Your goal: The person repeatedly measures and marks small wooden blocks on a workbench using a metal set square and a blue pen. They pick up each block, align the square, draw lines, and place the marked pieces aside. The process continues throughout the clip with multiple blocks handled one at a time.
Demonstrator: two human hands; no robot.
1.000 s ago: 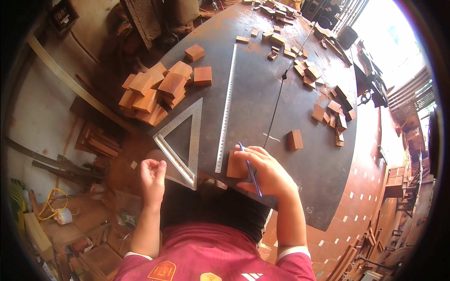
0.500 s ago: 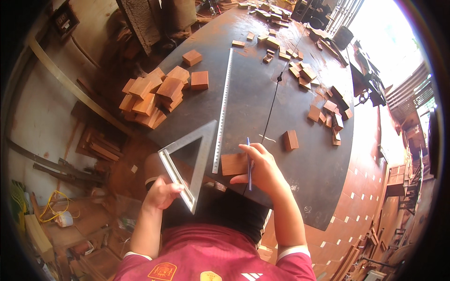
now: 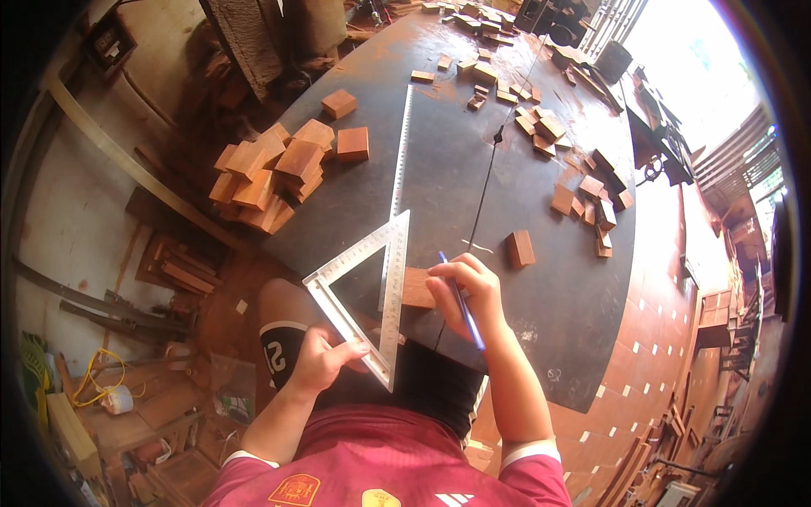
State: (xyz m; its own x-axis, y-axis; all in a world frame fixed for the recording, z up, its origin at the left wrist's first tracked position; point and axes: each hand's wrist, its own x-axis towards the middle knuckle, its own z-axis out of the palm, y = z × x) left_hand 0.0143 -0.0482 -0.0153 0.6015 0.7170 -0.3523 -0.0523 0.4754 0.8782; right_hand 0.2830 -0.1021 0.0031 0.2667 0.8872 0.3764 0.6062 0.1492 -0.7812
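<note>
My left hand (image 3: 324,358) grips the thick edge of a metal triangle square (image 3: 395,291), thumb on top. The square is held above the near table edge and covers part of a long steel ruler (image 3: 403,160) lying on the table. In my right hand (image 3: 470,296) a blue pen (image 3: 462,302) is held between the fingers, slanting back toward my wrist. Just left of those fingers a reddish wooden block (image 3: 418,288) lies on the table, partly hidden by the hand and the square. Another wooden block (image 3: 521,249) stands to the right of the hand.
A pile of wooden blocks (image 3: 269,173) sits at the table's left edge, with two single blocks beside it. More small blocks (image 3: 547,128) are scattered along the far and right side of the dark table (image 3: 541,338). A thin dark seam line runs lengthwise across the tabletop.
My left hand has brought the square rightward, over the ruler and closer to the block. The right hand has drawn its fingers together around the pen, which now tilts backward.
</note>
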